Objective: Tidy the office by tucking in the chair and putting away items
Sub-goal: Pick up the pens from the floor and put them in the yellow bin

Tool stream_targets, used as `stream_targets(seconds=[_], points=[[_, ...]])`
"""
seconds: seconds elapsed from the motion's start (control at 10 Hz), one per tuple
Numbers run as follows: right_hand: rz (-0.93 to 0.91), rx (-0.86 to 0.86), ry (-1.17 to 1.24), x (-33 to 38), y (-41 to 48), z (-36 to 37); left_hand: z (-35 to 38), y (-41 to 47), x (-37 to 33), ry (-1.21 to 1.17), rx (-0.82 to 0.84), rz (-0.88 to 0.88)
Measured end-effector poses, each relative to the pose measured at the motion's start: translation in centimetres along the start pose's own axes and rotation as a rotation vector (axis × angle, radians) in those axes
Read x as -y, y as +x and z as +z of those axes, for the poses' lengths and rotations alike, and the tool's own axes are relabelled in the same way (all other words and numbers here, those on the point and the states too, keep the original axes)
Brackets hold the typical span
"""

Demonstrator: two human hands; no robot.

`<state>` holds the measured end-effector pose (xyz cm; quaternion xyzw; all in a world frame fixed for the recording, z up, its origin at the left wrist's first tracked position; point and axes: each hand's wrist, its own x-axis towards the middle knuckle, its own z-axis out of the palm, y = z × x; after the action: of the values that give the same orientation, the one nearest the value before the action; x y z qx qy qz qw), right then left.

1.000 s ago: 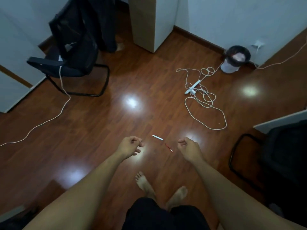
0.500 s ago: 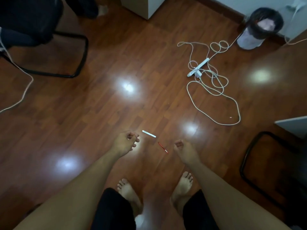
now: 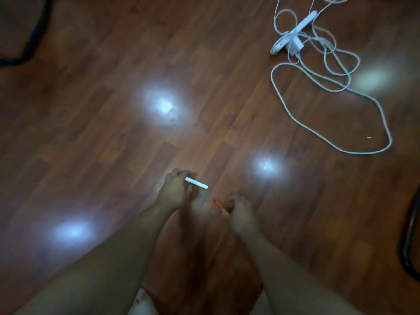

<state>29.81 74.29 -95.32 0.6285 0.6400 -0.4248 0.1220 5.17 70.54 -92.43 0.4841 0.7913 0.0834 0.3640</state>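
1. While both bare forearms reach down and forward over the reddish-brown wooden plank floor (image 3: pixel 95 137), the left hand (image 3: pixel 173 194) has its fingers curled around one end of the short white cylindrical marker (image 3: pixel 196 183); whether the marker is lifted cannot be told.
2. Just right of it, the right hand (image 3: pixel 241 215) has fingers bent, tips touching the near end of the thin red pen (image 3: pixel 217 203); blur hides whether they pinch it.
3. Well apart, toward the floor's far right corner, lies a white power strip (image 3: pixel 293 34) among loops of white cable (image 3: pixel 341 142).
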Motion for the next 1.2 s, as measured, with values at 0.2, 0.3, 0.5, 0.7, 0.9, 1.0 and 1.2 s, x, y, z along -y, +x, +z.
stream_targets(seconds=[0.2,0.3,0.5,0.7,0.9,1.0,1.2], points=[[-0.014,-0.069,-0.097,-1.4,2.0,3.1,5.5,4.1,1.4,0.253,-0.088,0.032],[-0.028,-0.063,-0.112,-1.4,2.1,3.3,6.3,3.8,0.7,0.276,-0.102,0.047],[-0.046,-0.143,-0.073,-0.1,-0.1,0.3,5.4,1.9,0.5,0.025,0.03,-0.036],[-0.101,-0.158,-0.052,4.5,-6.0,-5.7,-1.7,-4.4,-4.2,-0.096,-0.044,-0.101],[-0.175,-0.159,0.002,11.7,-17.6,-14.9,-13.1,-15.2,-12.2,-0.272,-0.161,-0.215],[-0.221,-0.168,0.024,15.8,-25.1,-20.9,-19.9,-22.0,-17.0,-0.298,-0.158,-0.205],[-0.29,-0.103,-0.009,24.5,-40.1,-32.5,-33.0,-35.6,-24.5,-0.395,-0.239,-0.248]])
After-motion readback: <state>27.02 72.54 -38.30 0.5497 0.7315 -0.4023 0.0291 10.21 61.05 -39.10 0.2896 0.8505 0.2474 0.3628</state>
